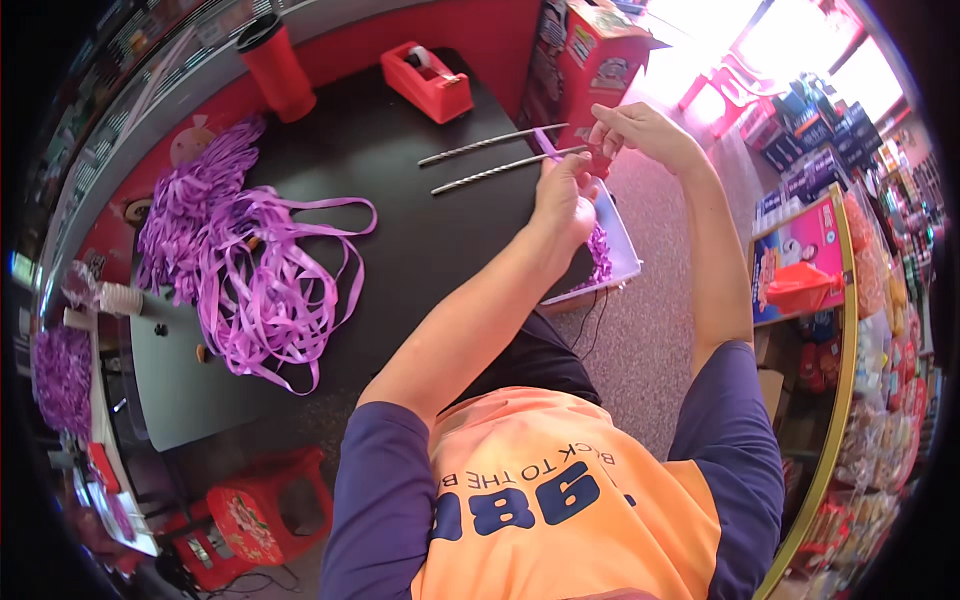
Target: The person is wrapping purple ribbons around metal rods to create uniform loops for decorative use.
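Note:
Two long twisted metal rods, like drill bits, lie side by side over the right part of the black table: a far rod point(490, 146) and a near rod point(495, 175). A strip of purple ribbon point(545, 144) crosses between them near their right ends. There my left hand point(567, 200) is closed, with the ribbon running down to its fingertips beside the near rod. What holds the rods up is not clear. Just right of the rod ends, my right hand point(640, 132) has its fingers pinched together; whatever they hold is too small to make out.
A large heap of purple ribbon point(265, 290) covers the table's left side. Behind stand a red tape dispenser point(428, 82) and a red cylinder point(277, 70). Below my left hand, a white bin point(622, 245) holds purple pieces. A red stool point(265, 505) stands lower left; shelves line the right.

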`<control>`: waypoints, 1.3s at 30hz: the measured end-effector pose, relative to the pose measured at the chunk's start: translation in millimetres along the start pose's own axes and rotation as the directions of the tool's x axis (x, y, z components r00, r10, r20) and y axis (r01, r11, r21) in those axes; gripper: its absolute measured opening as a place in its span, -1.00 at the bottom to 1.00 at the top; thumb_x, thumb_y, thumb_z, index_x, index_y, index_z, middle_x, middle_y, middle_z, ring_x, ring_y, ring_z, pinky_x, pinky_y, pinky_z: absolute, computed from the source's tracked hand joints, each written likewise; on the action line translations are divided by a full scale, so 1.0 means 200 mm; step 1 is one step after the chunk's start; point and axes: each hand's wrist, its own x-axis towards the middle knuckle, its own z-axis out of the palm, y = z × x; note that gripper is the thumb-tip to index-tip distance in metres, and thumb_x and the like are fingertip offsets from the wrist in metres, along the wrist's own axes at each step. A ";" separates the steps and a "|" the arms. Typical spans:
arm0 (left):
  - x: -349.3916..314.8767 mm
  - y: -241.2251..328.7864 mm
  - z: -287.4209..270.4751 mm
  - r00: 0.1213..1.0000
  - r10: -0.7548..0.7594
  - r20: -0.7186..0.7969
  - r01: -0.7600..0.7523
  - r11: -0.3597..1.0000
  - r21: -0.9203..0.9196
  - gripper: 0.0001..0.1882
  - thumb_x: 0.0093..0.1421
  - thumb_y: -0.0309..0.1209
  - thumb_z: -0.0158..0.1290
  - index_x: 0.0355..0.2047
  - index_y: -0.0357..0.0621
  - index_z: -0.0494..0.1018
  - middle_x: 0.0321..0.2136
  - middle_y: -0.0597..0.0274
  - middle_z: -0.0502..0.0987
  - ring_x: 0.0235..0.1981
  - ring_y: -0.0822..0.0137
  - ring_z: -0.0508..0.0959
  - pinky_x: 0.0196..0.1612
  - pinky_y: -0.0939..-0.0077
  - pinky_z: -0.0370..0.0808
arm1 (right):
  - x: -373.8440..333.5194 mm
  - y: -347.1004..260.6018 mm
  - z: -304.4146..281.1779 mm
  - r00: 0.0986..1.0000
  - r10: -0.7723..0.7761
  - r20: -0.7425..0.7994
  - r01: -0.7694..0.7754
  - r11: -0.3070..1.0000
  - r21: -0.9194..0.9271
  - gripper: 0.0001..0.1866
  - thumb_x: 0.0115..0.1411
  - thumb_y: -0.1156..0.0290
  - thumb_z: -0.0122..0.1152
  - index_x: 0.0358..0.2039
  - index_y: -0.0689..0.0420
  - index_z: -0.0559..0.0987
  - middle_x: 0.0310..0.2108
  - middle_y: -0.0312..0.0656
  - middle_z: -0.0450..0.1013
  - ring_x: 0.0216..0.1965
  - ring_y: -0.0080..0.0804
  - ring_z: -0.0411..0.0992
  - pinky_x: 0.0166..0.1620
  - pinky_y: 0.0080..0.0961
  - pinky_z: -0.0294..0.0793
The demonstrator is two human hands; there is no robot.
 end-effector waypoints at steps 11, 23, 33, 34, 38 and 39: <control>-0.05 0.01 0.02 1.000 -0.013 -0.006 0.014 0.990 0.139 -0.66 0.04 -0.44 0.19 -0.23 0.11 0.29 -0.27 0.46 0.35 -0.25 0.48 0.28 -0.04 0.37 0.14 | -0.10 0.10 0.05 0.999 -0.042 -0.016 0.042 0.999 0.018 -0.41 0.22 -0.08 -0.04 -0.45 0.28 0.60 -0.66 -0.21 0.43 -0.57 -0.52 0.42 -0.39 -0.58 0.44; -0.06 0.02 0.02 1.000 0.011 -0.028 -0.006 0.981 0.191 -0.70 0.08 -0.46 0.15 -0.24 0.12 0.30 -0.36 0.56 0.40 -0.38 0.57 0.32 -0.11 0.40 0.16 | -0.10 0.29 0.12 0.988 0.152 0.027 -0.141 0.824 0.548 -0.49 0.24 -0.02 -0.02 -0.40 0.22 0.61 -0.52 -0.25 0.49 -0.46 -0.59 0.44 -0.39 -0.68 0.39; -0.03 0.00 -0.01 1.000 0.006 -0.022 -0.001 0.982 0.188 -0.74 0.08 -0.46 0.15 -0.26 0.15 0.36 -0.36 0.57 0.41 -0.33 0.54 0.33 -0.06 0.37 0.18 | -0.18 0.39 0.29 0.963 0.048 -0.267 0.167 0.670 0.723 -0.74 0.15 0.21 0.18 -0.31 0.15 0.61 -0.37 -0.33 0.52 -0.43 -0.69 0.36 -0.31 -0.73 0.31; -0.03 0.00 -0.01 1.000 0.004 -0.023 0.001 0.982 0.188 -0.74 0.08 -0.46 0.15 -0.26 0.15 0.36 -0.36 0.57 0.41 -0.33 0.54 0.33 -0.06 0.37 0.18 | -0.18 0.40 0.30 0.953 -0.002 -0.302 0.221 0.687 0.692 -0.77 0.13 0.26 0.23 -0.31 0.16 0.61 -0.37 -0.32 0.51 -0.37 -0.66 0.40 -0.24 -0.71 0.35; -0.03 0.01 -0.01 1.000 -0.010 -0.002 0.010 0.987 0.159 -0.71 0.08 -0.50 0.12 -0.23 0.13 0.34 -0.30 0.53 0.43 -0.32 0.51 0.36 -0.08 0.36 0.22 | -0.14 0.45 0.27 0.957 0.012 -0.290 0.194 0.718 0.668 -0.79 0.08 0.34 0.27 -0.32 0.19 0.60 -0.37 -0.32 0.51 -0.33 -0.66 0.42 -0.19 -0.68 0.37; -0.02 0.01 -0.01 0.999 -0.029 0.012 0.027 0.990 0.140 -0.67 0.08 -0.52 0.10 -0.18 0.12 0.31 -0.29 0.51 0.44 -0.32 0.50 0.36 -0.08 0.35 0.23 | -0.14 0.44 0.25 0.951 0.007 -0.310 0.199 0.754 0.626 -0.79 0.09 0.34 0.27 -0.32 0.19 0.60 -0.38 -0.32 0.51 -0.33 -0.66 0.41 -0.19 -0.68 0.36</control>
